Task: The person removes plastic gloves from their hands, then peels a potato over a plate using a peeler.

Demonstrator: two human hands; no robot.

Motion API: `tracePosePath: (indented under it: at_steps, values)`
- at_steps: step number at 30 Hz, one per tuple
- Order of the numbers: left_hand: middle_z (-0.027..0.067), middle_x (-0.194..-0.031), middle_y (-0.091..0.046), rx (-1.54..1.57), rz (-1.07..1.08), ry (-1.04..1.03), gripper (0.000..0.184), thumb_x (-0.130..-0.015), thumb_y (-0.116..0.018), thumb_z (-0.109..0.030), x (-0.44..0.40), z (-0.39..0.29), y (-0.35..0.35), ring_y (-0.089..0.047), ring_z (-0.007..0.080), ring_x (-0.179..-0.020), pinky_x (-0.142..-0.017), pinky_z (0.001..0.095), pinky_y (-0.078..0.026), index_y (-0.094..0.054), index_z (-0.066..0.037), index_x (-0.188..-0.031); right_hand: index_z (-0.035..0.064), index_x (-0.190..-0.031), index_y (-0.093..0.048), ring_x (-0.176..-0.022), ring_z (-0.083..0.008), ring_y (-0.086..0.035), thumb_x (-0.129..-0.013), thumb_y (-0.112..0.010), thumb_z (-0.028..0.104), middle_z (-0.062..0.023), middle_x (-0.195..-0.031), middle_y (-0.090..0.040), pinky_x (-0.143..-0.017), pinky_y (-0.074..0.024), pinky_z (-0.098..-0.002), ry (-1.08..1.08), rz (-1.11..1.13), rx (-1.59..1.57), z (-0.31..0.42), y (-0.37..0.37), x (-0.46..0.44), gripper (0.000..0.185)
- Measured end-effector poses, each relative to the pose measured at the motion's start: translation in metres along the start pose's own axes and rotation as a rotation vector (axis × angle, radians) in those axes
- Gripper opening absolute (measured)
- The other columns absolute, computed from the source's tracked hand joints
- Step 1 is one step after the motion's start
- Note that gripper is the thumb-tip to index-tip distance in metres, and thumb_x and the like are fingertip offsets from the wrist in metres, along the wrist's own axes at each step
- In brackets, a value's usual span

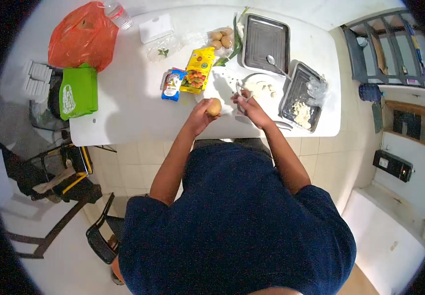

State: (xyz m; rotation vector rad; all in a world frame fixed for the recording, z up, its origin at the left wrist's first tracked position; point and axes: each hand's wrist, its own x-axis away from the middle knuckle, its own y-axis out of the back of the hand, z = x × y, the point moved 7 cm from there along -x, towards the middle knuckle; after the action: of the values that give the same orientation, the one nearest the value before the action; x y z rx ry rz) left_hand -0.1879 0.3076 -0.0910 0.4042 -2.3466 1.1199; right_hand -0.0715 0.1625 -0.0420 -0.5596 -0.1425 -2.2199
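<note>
My left hand (202, 116) is wrapped round a brown potato (214, 106) near the table's front edge. To its right, my right hand (252, 109) is closed on a grey peeler (244, 94), partly hidden by the fingers. The peeler and the potato are apart. Just beyond my right hand lie small pale pieces (272, 93) on a white surface. A knife (284, 126) lies by my right wrist. Past my left hand are a blue packet (172, 86) and a yellow packet (197, 70).
A bag of several potatoes (222, 38) and green leeks (235, 42) lie farther back. A dark tray (266, 42) stands beside another tray (291, 98) with pale crumbs and clear plastic; a spoon (271, 60) bridges them. Red (82, 37) and green bags (79, 93) are left.
</note>
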Motion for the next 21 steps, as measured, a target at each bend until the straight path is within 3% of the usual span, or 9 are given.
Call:
tracePosePath:
  at_steps: [1,2,5,8,12,14,18,21]
  values:
    - [0.0109,-0.109,-0.063,0.033,0.059,0.038,0.033,-0.101,-0.05,-0.036,-0.005,0.0,0.008,-0.065,0.0202,-0.085,-0.072,0.0293,-0.053,-0.051,-0.008,-0.119,0.0064,-0.131,-0.042,-0.088,-0.015,-0.053,-0.104,-0.046,0.034,-0.0044,-0.104,-0.06,-0.075,-0.0458,-0.0294,0.035,-0.054,0.036,0.009,-0.006,0.0,0.039]
    - [0.01,-0.107,-0.064,0.065,0.117,0.074,0.031,-0.101,-0.05,-0.036,-0.01,-0.001,0.015,-0.064,0.0187,-0.082,-0.068,0.0282,-0.051,-0.051,-0.01,-0.118,0.0079,-0.133,-0.042,-0.115,-0.0255,-0.052,-0.1,-0.054,0.021,-0.0126,-0.122,-0.055,-0.094,-0.0457,-0.0364,-0.076,-0.001,0.107,0.011,-0.01,-0.001,0.037]
    - [0.0078,-0.101,-0.064,0.008,0.205,0.111,0.029,-0.101,-0.049,-0.037,-0.003,-0.023,0.0,-0.06,0.0157,-0.075,-0.063,0.0269,-0.047,-0.052,-0.013,-0.117,0.0089,-0.133,-0.042,-0.135,-0.0357,-0.039,-0.091,-0.058,0.008,-0.0203,-0.136,-0.045,-0.109,-0.0363,-0.0424,0.537,-0.081,0.534,0.021,-0.015,-0.02,0.045]
    - [0.0064,-0.1,-0.065,-0.031,0.252,0.063,0.03,-0.102,-0.046,-0.04,-0.003,-0.044,-0.025,-0.061,0.016,-0.074,-0.061,0.0276,-0.047,-0.052,-0.015,-0.117,0.0108,-0.13,-0.046,-0.134,-0.0411,-0.037,-0.08,-0.058,-0.003,-0.0228,-0.141,-0.04,-0.112,-0.0329,-0.0475,0.575,-0.125,0.721,0.06,-0.025,-0.01,0.053]
    - [0.0062,-0.104,-0.065,0.105,0.168,0.069,0.035,-0.102,-0.046,-0.045,-0.013,-0.039,-0.036,-0.062,0.0174,-0.08,-0.062,0.028,-0.048,-0.053,-0.015,-0.118,0.0109,-0.125,-0.052,-0.136,-0.0431,-0.034,-0.078,-0.057,-0.004,-0.0208,-0.147,-0.036,-0.113,-0.0317,-0.0498,0.518,-0.242,1.025,0.085,-0.029,-0.007,0.049]
    - [0.0048,-0.104,-0.065,-0.019,0.115,0.002,0.032,-0.1,-0.052,-0.042,-0.015,-0.04,-0.041,-0.063,0.0162,-0.082,-0.062,0.0287,-0.049,-0.054,-0.014,-0.117,0.0113,-0.122,-0.055,-0.138,-0.0438,-0.032,-0.077,-0.057,-0.005,-0.0196,-0.149,-0.035,-0.113,-0.0316,-0.0505,0.522,-0.337,1.185,0.086,-0.026,-0.008,0.048]
    - [0.0037,-0.098,-0.066,-0.085,-0.03,-0.085,0.022,-0.095,-0.065,-0.022,-0.013,-0.04,-0.055,-0.064,0.0123,-0.078,-0.059,0.0267,-0.05,-0.056,-0.011,-0.112,0.0095,-0.125,-0.052,-0.139,-0.0451,-0.03,-0.073,-0.059,-0.005,-0.0199,-0.149,-0.034,-0.113,-0.0306,-0.0508,0.585,-0.313,1.19,0.091,-0.022,-0.003,0.054]
    - [0.0033,-0.096,-0.067,-0.019,-0.056,-0.084,0.021,-0.093,-0.068,-0.02,-0.015,-0.037,-0.056,-0.064,0.0113,-0.078,-0.059,0.0265,-0.05,-0.058,-0.01,-0.109,0.0065,-0.132,-0.046,-0.137,-0.0448,-0.032,-0.07,-0.06,-0.004,-0.0217,-0.149,-0.033,-0.113,-0.0306,-0.0495,0.628,-0.276,0.977,0.097,-0.004,0.0,0.064]
